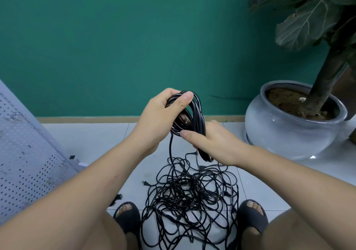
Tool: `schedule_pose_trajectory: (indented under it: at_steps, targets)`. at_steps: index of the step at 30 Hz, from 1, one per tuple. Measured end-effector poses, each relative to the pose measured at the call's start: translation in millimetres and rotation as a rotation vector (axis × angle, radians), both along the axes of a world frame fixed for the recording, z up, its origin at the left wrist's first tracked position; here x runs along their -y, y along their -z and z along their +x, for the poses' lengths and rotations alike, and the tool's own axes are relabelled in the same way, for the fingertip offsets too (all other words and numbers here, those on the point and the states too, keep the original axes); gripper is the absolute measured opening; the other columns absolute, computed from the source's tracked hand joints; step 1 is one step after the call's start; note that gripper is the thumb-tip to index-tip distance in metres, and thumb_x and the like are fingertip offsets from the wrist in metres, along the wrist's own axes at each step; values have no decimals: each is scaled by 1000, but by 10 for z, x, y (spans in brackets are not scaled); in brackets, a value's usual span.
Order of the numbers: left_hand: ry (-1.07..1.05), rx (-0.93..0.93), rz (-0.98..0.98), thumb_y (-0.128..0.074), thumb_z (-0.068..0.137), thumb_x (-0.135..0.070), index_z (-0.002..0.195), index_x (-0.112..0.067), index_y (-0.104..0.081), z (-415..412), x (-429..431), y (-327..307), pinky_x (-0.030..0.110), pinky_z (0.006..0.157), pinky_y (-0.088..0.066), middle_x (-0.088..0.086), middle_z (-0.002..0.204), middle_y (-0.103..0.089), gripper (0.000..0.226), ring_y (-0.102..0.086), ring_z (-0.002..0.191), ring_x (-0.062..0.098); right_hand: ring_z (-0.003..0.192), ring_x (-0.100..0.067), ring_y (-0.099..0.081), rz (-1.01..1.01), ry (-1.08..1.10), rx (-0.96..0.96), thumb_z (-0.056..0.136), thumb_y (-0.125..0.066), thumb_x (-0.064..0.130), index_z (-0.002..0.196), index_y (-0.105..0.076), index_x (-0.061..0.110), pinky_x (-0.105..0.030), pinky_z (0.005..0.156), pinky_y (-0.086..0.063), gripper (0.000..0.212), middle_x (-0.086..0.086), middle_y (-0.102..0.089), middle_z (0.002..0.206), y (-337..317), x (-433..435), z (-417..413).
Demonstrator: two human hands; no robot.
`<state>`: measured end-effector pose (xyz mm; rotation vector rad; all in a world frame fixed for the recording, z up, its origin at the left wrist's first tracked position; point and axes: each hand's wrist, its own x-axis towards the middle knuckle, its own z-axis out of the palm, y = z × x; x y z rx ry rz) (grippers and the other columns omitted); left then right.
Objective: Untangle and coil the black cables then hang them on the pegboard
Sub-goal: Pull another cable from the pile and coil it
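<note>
A coil of black cable (pixel 196 115) is held up in front of the green wall. My left hand (pixel 159 113) grips the coil's top, thumb over the loops. My right hand (pixel 213 140) holds its lower part, with the thumb laid across the strands. One strand (pixel 170 147) drops from the coil into a big tangle of black cables (pixel 189 195) on the tiled floor between my feet. A plug (pixel 145 183) lies at the tangle's left edge. The white pegboard (pixel 23 153) leans at the far left.
A large grey pot (pixel 289 130) with a leafy plant stands at the right, close to my right hand. My feet in dark slippers (pixel 127 217) flank the tangle. A wooden skirting runs along the wall's base.
</note>
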<state>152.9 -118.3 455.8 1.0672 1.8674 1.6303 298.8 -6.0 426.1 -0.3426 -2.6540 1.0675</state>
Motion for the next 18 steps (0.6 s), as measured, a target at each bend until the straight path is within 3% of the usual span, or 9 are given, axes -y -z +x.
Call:
schedule_pose_trajectory:
  at_steps: [2,5,7,8,10,12,14,16,18]
  targets:
    - [-35,48,54,-72,100,-41,106,-15,-73,9,-29,-22,28,66,-53,-3,76,-68,27,-63,67,16,57,-9,-56,-6,-24,5,107,-61,48,80,-48,25,-36,63,-49,38,11,-60,62,-34,1,-33]
    - [-63,159,126,-75,100,-34,110,-10,-70,31,-80,-58,23,60,-48,-6,77,-64,26,-51,60,14,84,5,-65,-51,-45,53,101,-72,40,106,-62,35,-25,79,-48,12,21,-72,88,-42,-28,-135]
    - [-41,239,152,-79,97,-33,109,-14,-69,45,-115,-80,29,61,-45,-2,81,-62,25,-41,56,14,113,-4,-67,-87,-59,49,95,-75,33,126,-61,33,-33,100,-51,35,16,-73,117,-70,-35,-205]
    - [-24,276,159,-80,96,-32,109,-15,-69,50,-130,-96,30,60,-42,-1,83,-61,24,-37,54,14,111,-13,-69,-105,-77,54,90,-74,30,124,-61,30,-38,101,-53,36,10,-73,115,-67,-42,-239]
    - [22,345,157,-81,95,-31,112,-16,-72,37,-140,-159,26,54,-38,-4,77,-60,24,-32,52,12,76,-17,-60,-148,-87,79,84,-68,19,97,-60,23,-39,77,-54,16,2,-65,83,-66,-49,-270]
    - [92,389,111,-81,93,-33,121,-17,-74,6,-126,-258,20,49,-35,-10,65,-55,34,-36,52,10,62,-10,-51,-200,-85,84,86,-64,3,76,-56,28,-31,63,-44,28,12,-56,65,-79,-35,-304]
    - [196,407,98,-82,86,-35,136,-20,-68,-61,-103,-331,19,52,-38,-9,65,-55,55,-52,60,10,62,-8,-57,-240,-79,71,88,-60,-2,80,-69,35,-26,61,-47,39,12,-62,65,-106,-11,-320]
    - [287,386,131,-81,84,-28,147,-22,-59,-140,-92,-345,21,63,-44,-5,78,-66,67,-65,77,13,65,-20,-59,-311,-52,54,86,-57,2,98,-74,21,-31,59,-49,28,-2,-61,71,-130,-31,-339]
    - [317,353,169,-77,94,-18,150,-28,-54,-185,-111,-311,24,71,-47,0,87,-70,62,-63,89,18,65,-23,-58,-353,-26,46,82,-57,9,97,-70,10,-32,57,-48,20,-7,-57,72,-154,-72,-348]
